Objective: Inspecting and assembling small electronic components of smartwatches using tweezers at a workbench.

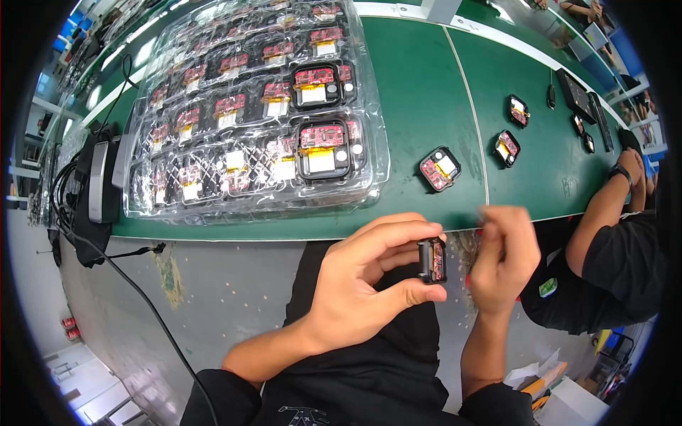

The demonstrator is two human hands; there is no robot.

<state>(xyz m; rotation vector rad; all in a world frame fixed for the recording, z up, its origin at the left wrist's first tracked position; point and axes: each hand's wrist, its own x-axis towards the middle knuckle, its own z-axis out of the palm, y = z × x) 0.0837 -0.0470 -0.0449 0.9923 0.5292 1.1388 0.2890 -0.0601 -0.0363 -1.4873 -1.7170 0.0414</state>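
My left hand [369, 277] grips a small black device housing [426, 261] between thumb and fingertips. The housing stands on edge, and part of a red circuit board shows inside it. To its right, apart from it, is my right hand [503, 263], its fingers curled in and blurred by motion. Whatever lies between those fingertips, if anything, I cannot make out. On the green table, beyond both hands, lies an open black housing [440, 169] with a red board and a white part. Two similar housings, one nearer [507, 148] and one farther [518, 111], lie to its right.
Stacked clear plastic trays [213, 206] with several red-board units cover the table's left part; two black housings [323, 150] rest on top. A black cable [153, 312] hangs at the left. At the right sits another person [604, 263], near more housings and a black box [575, 96].
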